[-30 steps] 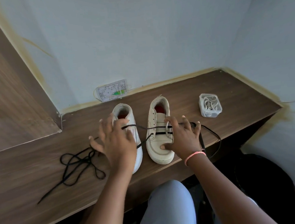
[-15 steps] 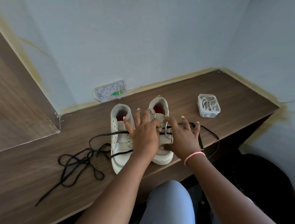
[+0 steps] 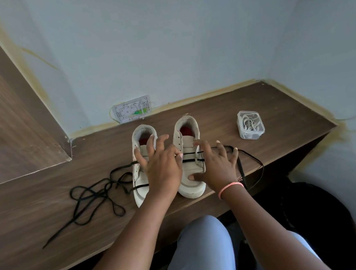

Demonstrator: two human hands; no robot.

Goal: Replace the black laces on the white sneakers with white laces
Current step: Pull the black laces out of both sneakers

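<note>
- The wooden bench (image 3: 245,108) carries both white sneakers side by side, long axes running from the front edge toward the wall, toes toward the person, heels toward the wall.
- The left sneaker (image 3: 140,184) has a loose black lace (image 3: 92,192) trailing left over the bench.
- The right sneaker (image 3: 187,147) has two black lace bars across it.
- The left hand (image 3: 162,170) rests fingers spread across both sneakers; whether it pinches lace cannot be told.
- The right hand (image 3: 218,165) lies spread, thumb on the right sneaker's toe.
- A clear box of white laces (image 3: 250,125) stands well right.
</note>
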